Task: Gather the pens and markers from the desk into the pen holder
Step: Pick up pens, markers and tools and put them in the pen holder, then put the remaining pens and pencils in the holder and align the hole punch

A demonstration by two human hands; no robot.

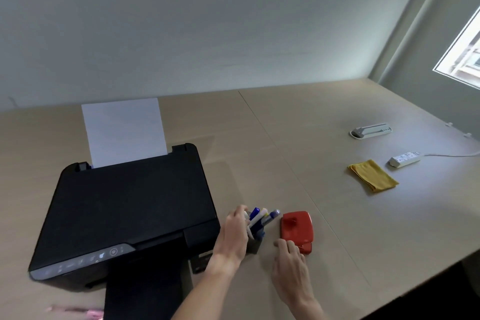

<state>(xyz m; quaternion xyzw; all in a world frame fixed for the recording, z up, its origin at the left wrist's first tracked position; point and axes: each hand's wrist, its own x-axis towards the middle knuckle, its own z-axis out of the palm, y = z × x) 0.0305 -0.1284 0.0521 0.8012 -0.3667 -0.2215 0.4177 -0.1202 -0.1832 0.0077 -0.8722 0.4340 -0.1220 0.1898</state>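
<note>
Head view: left hand (235,232) grips pens (261,218) in holder (253,245); right hand (291,254) open, flat on desk (337,228). Seat pens fully, steady holder.

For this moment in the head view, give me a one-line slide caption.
Left hand at the pen holder full of pens, right hand beside a red hole punch.

This looks like an office or home-office corner. A long, pale wood-look counter (298,138) runs along a plain grey-white wall. A black desktop printer (130,210) sits on it with a white sheet of paper (123,130) standing in its rear feed. Just right of the printer stands a dark pen holder (254,244) full of pens and markers (262,217). Well to the printer's right lie a white power strip (404,160) with its cord and a folded yellow cloth (372,175). A window (465,54) lights the far right.
</note>
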